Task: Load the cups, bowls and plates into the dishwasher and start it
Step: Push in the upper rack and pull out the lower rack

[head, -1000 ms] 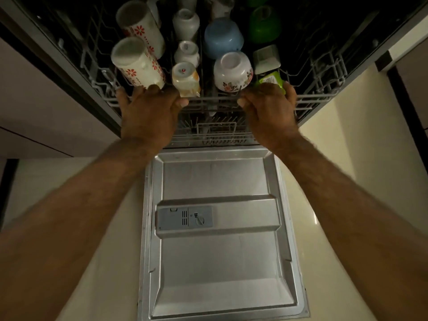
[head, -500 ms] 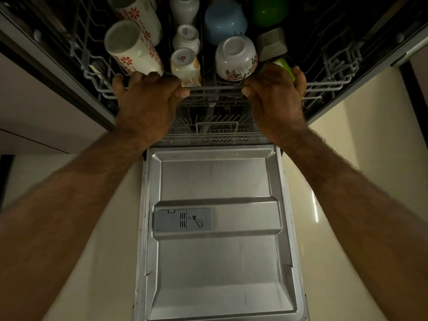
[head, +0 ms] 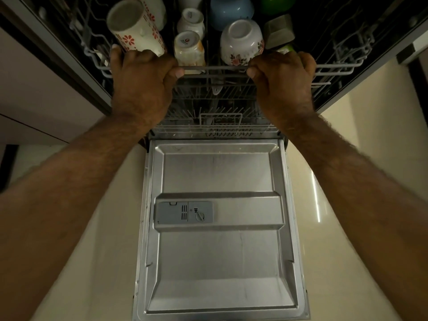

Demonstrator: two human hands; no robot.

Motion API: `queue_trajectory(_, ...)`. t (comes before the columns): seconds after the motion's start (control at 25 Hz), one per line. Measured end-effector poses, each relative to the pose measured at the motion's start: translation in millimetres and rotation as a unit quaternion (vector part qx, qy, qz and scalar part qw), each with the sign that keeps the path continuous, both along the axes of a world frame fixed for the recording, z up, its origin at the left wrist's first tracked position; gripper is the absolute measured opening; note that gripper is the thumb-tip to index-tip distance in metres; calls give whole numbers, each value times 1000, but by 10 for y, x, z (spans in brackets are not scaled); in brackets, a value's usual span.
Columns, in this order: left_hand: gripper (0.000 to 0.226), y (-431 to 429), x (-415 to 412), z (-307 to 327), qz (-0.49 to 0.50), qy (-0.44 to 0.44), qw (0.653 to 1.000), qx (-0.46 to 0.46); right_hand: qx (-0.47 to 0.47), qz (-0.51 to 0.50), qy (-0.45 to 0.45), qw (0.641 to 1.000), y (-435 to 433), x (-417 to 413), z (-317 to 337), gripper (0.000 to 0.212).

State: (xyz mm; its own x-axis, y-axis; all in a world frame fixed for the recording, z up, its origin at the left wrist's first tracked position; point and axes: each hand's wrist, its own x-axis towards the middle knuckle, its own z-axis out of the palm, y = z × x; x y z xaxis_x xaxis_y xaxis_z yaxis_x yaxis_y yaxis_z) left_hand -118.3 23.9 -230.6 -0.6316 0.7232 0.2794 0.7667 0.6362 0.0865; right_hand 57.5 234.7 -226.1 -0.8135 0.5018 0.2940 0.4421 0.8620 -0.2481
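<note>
- Steel door (head: 220, 251) lies open and flat, nearest the viewer, with a grey dispenser (head: 184, 213) set into it. Pale floor (head: 370, 158) shows on either side.
- Past the door's hinge edge sits the lower rack (head: 220, 128). Only its front wires show, so I cannot tell what it holds.
- Above it, the left hand (head: 141, 84) and right hand (head: 284, 84) both grip the front rail (head: 214, 70) of the upper rack (head: 333, 68). Their fingers curl over the wire, one hand on each side of the middle.
- Just behind the rail are a flowered mug (head: 136, 31) tilted by the left hand, a small cup (head: 188, 46) upside down, and a flowered bowl (head: 242, 40) upside down by the right hand.
- Deeper in, in shadow, are a blue bowl (head: 229, 10), a green bowl (head: 278, 3) and a grey tub (head: 279, 31).
- Handling, as I judge it: the loaded rack is fairly heavy but probably rolls on runners. The stiff rail is the right hold, with both hands spread so it does not skew.
- The crockery is glazed, brittle and loose between the tines, and a jerk could knock pieces together. A slow, level push suits it.
- The likely step is sliding the rack home. Closing the door and starting the machine are not yet done.
</note>
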Motion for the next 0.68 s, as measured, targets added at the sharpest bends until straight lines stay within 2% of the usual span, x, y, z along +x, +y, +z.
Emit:
queue_trajectory(0.28, 50, 158, -296, 35, -7, -21, 1000, -6, -27, -9, -39, 999, 120, -264, 70, 29)
queue_trajectory(0.44, 49, 123, -248, 60, -8, -48, 999, 23, -20, 0, -36, 999, 102, -236, 38, 33)
queue_trajectory(0.68, 66, -18, 328, 15, -30, -99, 986, 129, -5, -8, 93, 996, -101, -44, -38, 47)
